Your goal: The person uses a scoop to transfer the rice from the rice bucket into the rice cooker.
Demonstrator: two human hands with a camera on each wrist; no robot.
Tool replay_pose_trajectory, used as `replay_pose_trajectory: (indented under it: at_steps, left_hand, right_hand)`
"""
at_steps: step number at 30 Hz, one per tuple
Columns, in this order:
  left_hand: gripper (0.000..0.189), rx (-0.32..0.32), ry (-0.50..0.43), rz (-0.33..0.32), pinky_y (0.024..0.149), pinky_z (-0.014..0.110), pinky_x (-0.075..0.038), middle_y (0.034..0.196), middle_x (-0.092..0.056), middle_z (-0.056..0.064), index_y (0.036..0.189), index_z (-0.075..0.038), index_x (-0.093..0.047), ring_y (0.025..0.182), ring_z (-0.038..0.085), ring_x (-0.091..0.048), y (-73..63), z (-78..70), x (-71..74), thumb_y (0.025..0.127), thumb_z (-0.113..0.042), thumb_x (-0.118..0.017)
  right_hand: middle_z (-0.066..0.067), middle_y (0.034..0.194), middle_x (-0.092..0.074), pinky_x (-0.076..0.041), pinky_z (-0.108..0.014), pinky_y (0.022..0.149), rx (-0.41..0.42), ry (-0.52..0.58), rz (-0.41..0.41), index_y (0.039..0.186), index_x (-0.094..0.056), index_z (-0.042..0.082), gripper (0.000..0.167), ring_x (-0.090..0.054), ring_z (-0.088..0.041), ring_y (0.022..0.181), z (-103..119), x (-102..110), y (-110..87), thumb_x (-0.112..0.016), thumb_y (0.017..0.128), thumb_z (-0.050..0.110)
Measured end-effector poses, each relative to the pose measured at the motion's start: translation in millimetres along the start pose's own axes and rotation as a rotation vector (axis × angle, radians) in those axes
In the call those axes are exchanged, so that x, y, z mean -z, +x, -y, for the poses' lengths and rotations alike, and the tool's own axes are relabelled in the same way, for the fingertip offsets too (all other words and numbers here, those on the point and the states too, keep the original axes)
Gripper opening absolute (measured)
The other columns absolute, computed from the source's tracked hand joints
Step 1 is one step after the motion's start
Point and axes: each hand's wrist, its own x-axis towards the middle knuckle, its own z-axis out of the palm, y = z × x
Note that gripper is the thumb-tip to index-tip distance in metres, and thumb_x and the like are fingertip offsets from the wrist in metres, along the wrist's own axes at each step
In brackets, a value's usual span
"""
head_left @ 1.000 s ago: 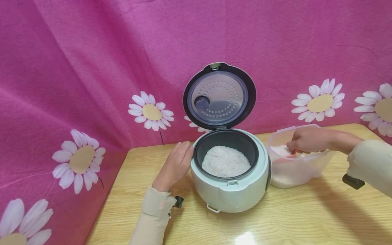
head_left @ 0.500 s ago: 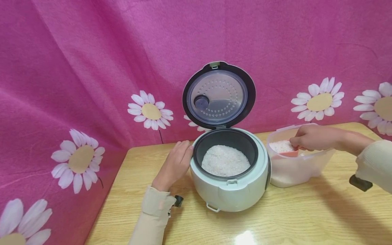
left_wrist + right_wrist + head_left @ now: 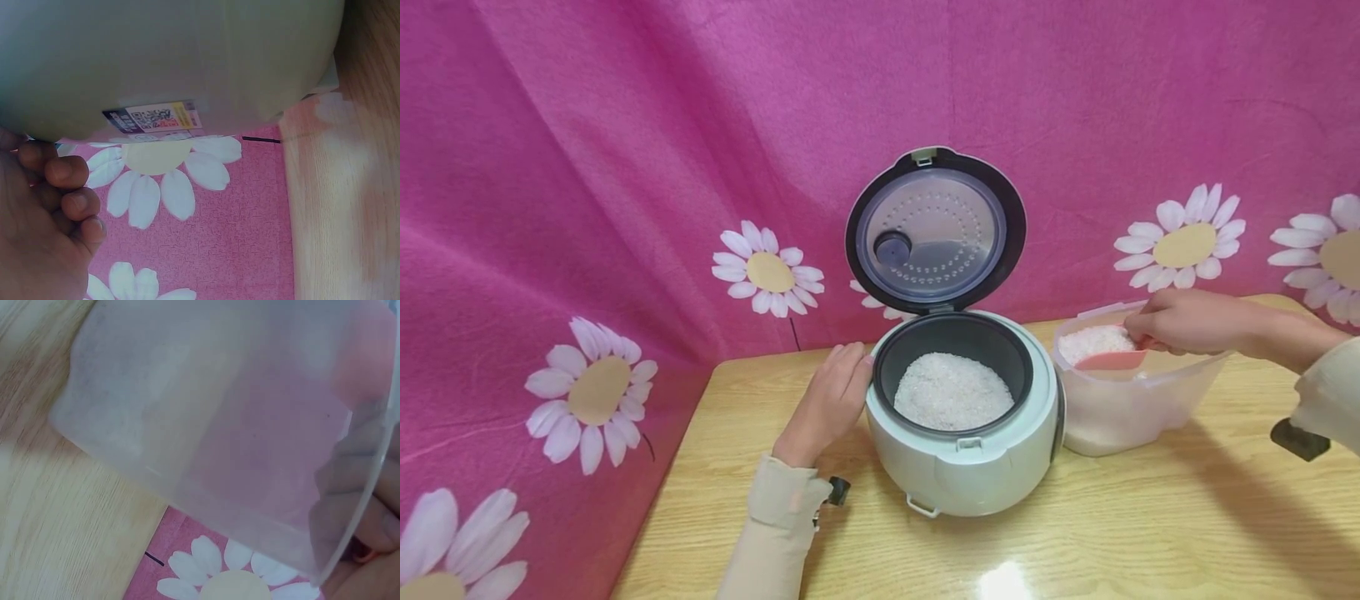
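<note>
A pale mint rice cooker (image 3: 970, 483) stands with its lid (image 3: 936, 242) raised, and white rice (image 3: 955, 392) is heaped in its dark inner pot. My left hand (image 3: 826, 404) rests against the cooker's left rim. The left wrist view shows loosely bent fingers (image 3: 78, 203) below the cooker's side. On the right, my right hand (image 3: 1198, 321) grips a coral-pink scoop (image 3: 1112, 361) filled with rice, at the mouth of a translucent plastic container (image 3: 1142, 412). Through the container's wall, the right wrist view shows the scoop (image 3: 365, 362) blurred; its handle is mostly hidden by my fingers.
The container stands close to the cooker's right side, with rice low inside it. Both sit on a light wooden table (image 3: 1075, 546). A pink cloth (image 3: 625, 125) printed with daisies hangs behind and at the left. The cooker's lid stands near the cloth.
My right hand has lifted the scoop from lower inside the container, moving it slightly right, and the rice-filled scoop shows more fully. The left hand and the cooker have stayed in place.
</note>
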Motion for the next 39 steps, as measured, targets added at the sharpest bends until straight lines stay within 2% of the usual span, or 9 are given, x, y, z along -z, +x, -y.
replay_pose_trajectory:
  at_steps: [6, 14, 21, 29, 39]
  left_hand:
    - [0.022, 0.004, 0.002, 0.002, 0.081, 0.034, -0.044, 0.081, -0.047, 0.004, 0.092, -0.011, -0.051, 0.086, 0.018, -0.047, 0.5, -1.1, 0.5, 0.108, -0.022, -0.04]
    - [0.021, 0.038, -0.02, 0.02, 0.083, 0.035, -0.045, 0.083, -0.048, 0.004, 0.094, -0.012, -0.052, 0.089, 0.018, -0.048, -1.0, -2.1, 1.2, 0.108, -0.024, -0.041]
    - [0.022, 0.029, -0.016, 0.012, 0.082, 0.035, -0.045, 0.082, -0.048, 0.004, 0.093, -0.012, -0.052, 0.089, 0.018, -0.048, -0.4, -1.8, 0.5, 0.108, -0.023, -0.04]
    - [0.022, 0.015, -0.009, 0.005, 0.083, 0.035, -0.045, 0.082, -0.048, 0.003, 0.093, -0.012, -0.052, 0.089, 0.018, -0.048, -0.1, -1.2, 0.3, 0.108, -0.023, -0.04]
    - [0.022, -0.004, 0.007, -0.006, 0.083, 0.035, -0.044, 0.082, -0.047, 0.003, 0.093, -0.012, -0.052, 0.089, 0.018, -0.047, -0.4, -0.9, 0.6, 0.108, -0.022, -0.04]
  right_hand:
    - [0.009, 0.056, -0.03, -0.033, -0.025, 0.051, 0.004, 0.054, 0.002, 0.066, -0.047, 0.014, 0.036, -0.028, -0.003, 0.051, -5, 6, -4.7, -0.046, 0.101, 0.022]
    - [0.009, 0.056, -0.031, -0.032, -0.022, 0.049, 0.02, 0.069, -0.025, 0.067, -0.05, 0.012, 0.036, -0.028, -0.002, 0.05, -10, 11, -9.9, -0.044, 0.103, 0.018]
    - [0.011, 0.056, -0.031, -0.032, -0.021, 0.049, 0.009, 0.129, -0.072, 0.067, -0.05, 0.013, 0.03, -0.028, 0.0, 0.051, -15, 12, -14.8, -0.048, 0.097, 0.015]
    - [0.011, 0.056, -0.033, -0.027, -0.023, 0.046, 0.025, 0.23, -0.071, 0.066, -0.051, 0.009, 0.034, -0.028, 0.001, 0.051, -19, 12, -15.6, -0.044, 0.1, 0.008]
    - [0.011, 0.055, -0.034, -0.033, -0.023, 0.047, 0.014, 0.211, -0.088, 0.065, -0.054, 0.01, 0.034, -0.03, -0.001, 0.05, -18, 16, -18.9, -0.049, 0.099, 0.012]
